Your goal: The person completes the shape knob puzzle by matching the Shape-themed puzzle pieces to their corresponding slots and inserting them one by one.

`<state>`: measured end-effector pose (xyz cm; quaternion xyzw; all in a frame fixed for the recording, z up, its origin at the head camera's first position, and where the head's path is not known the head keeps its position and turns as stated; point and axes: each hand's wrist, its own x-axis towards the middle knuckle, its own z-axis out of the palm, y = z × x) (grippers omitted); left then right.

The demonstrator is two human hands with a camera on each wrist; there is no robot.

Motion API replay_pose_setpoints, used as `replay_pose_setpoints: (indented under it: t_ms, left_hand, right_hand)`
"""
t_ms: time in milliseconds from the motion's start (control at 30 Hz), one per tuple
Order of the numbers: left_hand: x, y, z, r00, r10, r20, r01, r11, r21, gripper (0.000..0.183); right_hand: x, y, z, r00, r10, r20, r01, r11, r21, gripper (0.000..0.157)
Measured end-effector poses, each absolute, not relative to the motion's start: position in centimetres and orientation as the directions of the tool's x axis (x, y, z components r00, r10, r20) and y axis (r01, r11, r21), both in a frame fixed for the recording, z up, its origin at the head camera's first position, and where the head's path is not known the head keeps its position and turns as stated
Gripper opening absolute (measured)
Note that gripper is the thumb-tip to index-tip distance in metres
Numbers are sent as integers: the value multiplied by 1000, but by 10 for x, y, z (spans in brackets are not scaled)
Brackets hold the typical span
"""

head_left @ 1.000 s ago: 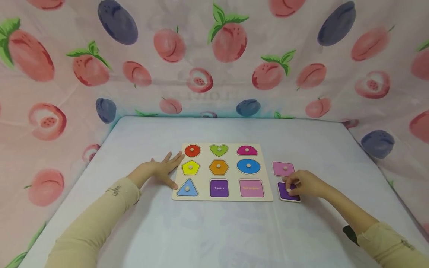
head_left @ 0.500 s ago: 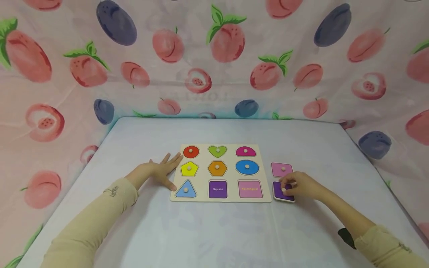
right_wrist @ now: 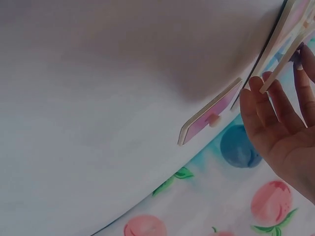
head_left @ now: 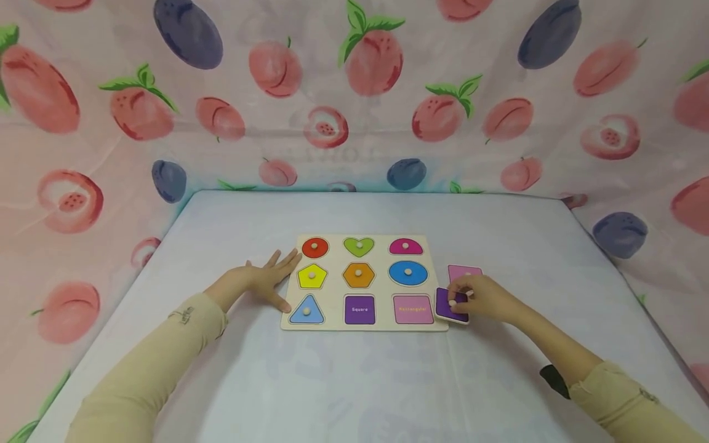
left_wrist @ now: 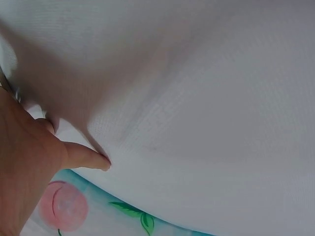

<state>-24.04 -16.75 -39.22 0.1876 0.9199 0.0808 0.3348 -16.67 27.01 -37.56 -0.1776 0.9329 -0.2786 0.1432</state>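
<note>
My right hand (head_left: 485,298) pinches the knob of a purple square puzzle piece (head_left: 445,309), which is lifted and slightly tilted over the right edge of the shape puzzle board (head_left: 335,301). In the right wrist view the piece (right_wrist: 280,66) shows edge-on beside the fingers. Spread fingers of my left hand (head_left: 266,283) rest at the board's left edge; the left wrist view shows this hand (left_wrist: 37,157) over white cloth. Partly behind my right hand lies a pink piece (head_left: 458,271) with a knob. On the board, the recesses marked Square (head_left: 360,315) and Rectangular (head_left: 412,314) show bare.
Other knobbed pieces sit in the board, among them a red circle (head_left: 310,251), an orange hexagon (head_left: 354,280) and a blue triangle (head_left: 301,319). White cloth covers the table (head_left: 310,381). A fruit-printed curtain (head_left: 332,74) stands behind and at both sides.
My right hand has lifted the purple square piece and carried it left, from the table beside the board to over the board's right edge. The left hand has stayed at the board.
</note>
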Motion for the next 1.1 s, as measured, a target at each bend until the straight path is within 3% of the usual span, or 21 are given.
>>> replay_pose_setpoints:
  t_ms: [1100]
  left_hand:
    - [-242,-166,-392,-706,390,-590,288,921,264,126]
  right_hand:
    - [-180,217,-373,-886,-454,-94,-315,739,-596,9]
